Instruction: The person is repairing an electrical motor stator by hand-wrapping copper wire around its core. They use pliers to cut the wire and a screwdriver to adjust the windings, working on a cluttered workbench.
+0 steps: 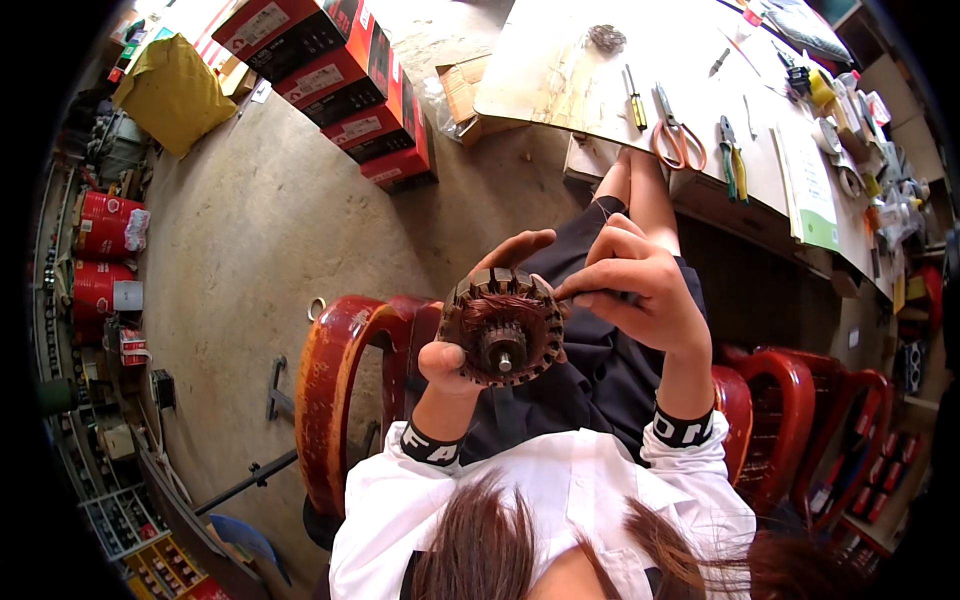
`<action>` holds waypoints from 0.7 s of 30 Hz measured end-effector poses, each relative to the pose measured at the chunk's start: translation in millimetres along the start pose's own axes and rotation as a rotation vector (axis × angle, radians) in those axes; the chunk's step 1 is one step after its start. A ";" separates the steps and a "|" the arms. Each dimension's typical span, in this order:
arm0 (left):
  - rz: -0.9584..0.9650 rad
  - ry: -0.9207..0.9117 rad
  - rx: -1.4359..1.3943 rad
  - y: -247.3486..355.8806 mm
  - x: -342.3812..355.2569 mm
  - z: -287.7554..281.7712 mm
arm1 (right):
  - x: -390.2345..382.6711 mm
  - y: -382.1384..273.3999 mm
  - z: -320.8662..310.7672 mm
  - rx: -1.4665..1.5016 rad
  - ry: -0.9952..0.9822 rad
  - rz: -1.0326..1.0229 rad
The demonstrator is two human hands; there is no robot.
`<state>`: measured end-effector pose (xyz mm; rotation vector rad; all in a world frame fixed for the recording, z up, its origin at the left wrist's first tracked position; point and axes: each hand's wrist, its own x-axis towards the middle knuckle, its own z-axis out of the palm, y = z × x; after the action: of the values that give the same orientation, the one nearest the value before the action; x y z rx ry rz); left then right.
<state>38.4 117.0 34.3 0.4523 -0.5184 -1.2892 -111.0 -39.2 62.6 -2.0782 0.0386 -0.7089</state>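
My left hand (447,368) is wrapped round a motor armature (503,328) and holds it above my lap. The armature has a slotted metal rim, reddish-brown copper windings and a toothed hub. A short bright shaft (505,361) sticks out of its middle toward me. My left thumb presses on the near left side, while the other fingers reach round the far side. At the armature's right rim, my right hand (645,290) has thumb and forefinger pinched together. Something thin and dark shows at those fingertips, too small to name.
On the pale worktable (560,85) ahead lie a tangle of fine wire (607,39), a screwdriver (636,100), orange-handled scissors (679,143) and pliers (735,165). Red-and-black boxes (350,90) are stacked far left. Red wooden chair arms (325,400) flank me.
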 end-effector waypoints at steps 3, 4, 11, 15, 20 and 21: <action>0.016 -0.047 0.070 3.9 6.7 1.5 | 7.6 -2.6 -1.8 -0.099 0.053 0.039; 0.022 -0.042 0.117 6.7 8.7 5.8 | 10.3 -4.0 -2.3 -0.123 0.071 0.030; 0.091 -0.008 0.139 5.7 7.3 31.8 | 27.0 -4.2 -3.3 -0.311 0.168 0.040; 0.132 -0.045 0.146 3.4 21.2 42.3 | 40.8 -10.2 -8.9 -0.444 0.484 -0.009; 0.013 -0.133 0.296 1.2 48.6 17.7 | 66.4 -31.6 -44.1 -0.784 0.583 -0.257; -0.021 -0.114 0.332 2.3 55.4 12.1 | 72.5 -27.5 -51.3 -0.816 0.566 -0.304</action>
<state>43.8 63.2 51.5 0.6631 -0.8318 -1.2573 -82.6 -82.9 139.6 -2.5849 0.3919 -1.6663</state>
